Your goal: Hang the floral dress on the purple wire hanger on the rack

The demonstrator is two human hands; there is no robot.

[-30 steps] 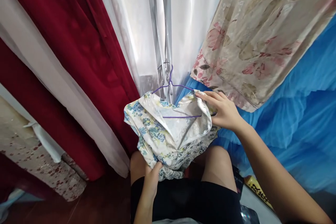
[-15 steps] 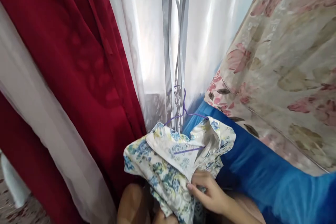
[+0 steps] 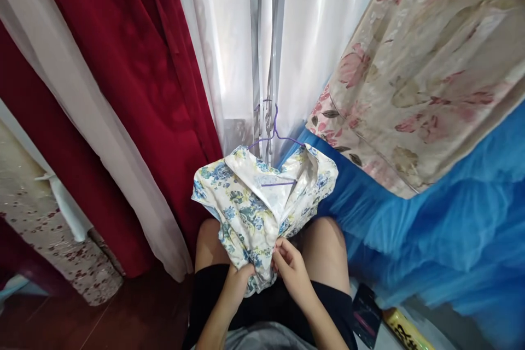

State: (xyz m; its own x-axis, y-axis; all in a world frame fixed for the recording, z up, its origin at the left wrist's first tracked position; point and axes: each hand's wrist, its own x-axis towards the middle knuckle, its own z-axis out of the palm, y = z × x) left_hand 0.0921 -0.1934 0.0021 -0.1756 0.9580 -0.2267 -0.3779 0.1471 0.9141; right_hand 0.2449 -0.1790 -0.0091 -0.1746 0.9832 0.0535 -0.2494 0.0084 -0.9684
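Observation:
A white blouse (image 3: 254, 213) with blue and yellow flowers hangs on a purple hanger (image 3: 275, 134), whose hook is at a white metal rack (image 3: 268, 76). The hanger's lower bar shows inside the open V-neck. My left hand (image 3: 241, 276) grips the blouse's left lower side, its fingers mostly hidden behind the cloth. Just below the crossing of the neckline, my right hand (image 3: 289, 262) pinches the front fabric between thumb and fingers. The blouse's hem lies over my lap.
Red and white curtains (image 3: 164, 93) hang to the left, and white curtains behind the rack. On the right are a floral cloth (image 3: 410, 93) and blue tulle (image 3: 430, 229). A dark packet (image 3: 367, 314) and a yellow packet (image 3: 404, 328) lie at lower right.
The view has tilted down, bringing my lap and both forearms into sight. The blouse now appears higher and straighter, and both hands still hold its lower front.

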